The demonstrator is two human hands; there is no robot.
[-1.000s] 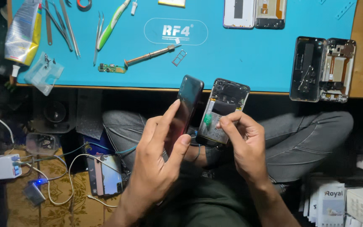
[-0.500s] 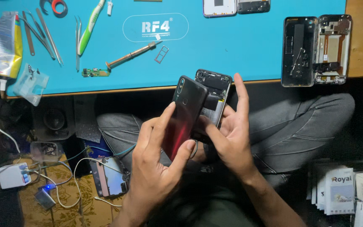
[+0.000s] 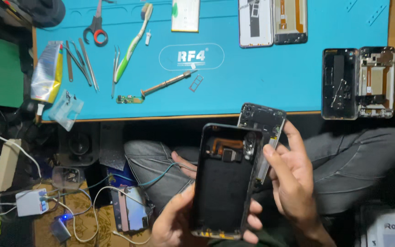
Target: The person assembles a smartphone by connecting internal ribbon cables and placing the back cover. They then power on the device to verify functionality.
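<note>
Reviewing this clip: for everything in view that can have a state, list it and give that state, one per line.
Back cover: off the phone, inner side up, held by left hand.
Phone body: opened, internals exposed, held by right hand.
Two opened phones: lying flat on blue mat.
Scissors: closed.
Screwdriver: lying flat.

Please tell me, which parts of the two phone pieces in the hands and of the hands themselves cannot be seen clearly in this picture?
- Head view: the opened phone body is mostly hidden behind the back cover.
- The back cover's outer face is turned away.
- The left hand is cut off by the bottom edge; its fingers partly wrap behind the cover.
- The right hand hides the phone body's right side.
</note>
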